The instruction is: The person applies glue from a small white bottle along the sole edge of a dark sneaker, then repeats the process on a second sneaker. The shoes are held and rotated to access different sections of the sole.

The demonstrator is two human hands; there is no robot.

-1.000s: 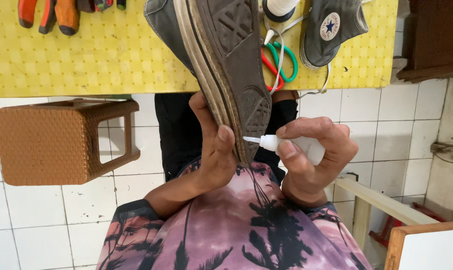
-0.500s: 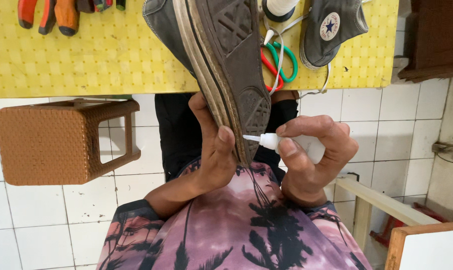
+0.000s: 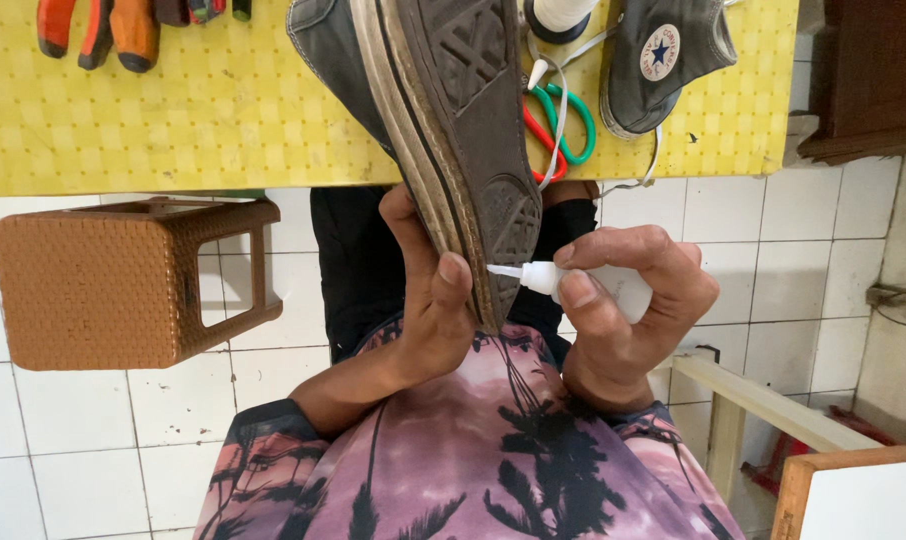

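Glue work is under way, I judge: right hand (image 3: 628, 320) pinches one small white glue bottle (image 3: 598, 285), its nozzle touching the heel seam of a grey sneaker (image 3: 453, 130) at frame centre. Left hand (image 3: 428, 310) clasps that heel (sole facing up). How much seam is already glued, I cannot tell. Farther, on the yellow table (image 3: 223, 110): a second sneaker (image 3: 663, 60), one pair of scissors (image 3: 563, 125). One brown stool (image 3: 123, 280) stands at left.

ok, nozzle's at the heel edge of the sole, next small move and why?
Probably a gentle squeeze of the white glue bottle in the right hand, running the tip along the seam. Its nozzle already touches the heel edge of the grey sneaker, and the left hand grips that heel steady.
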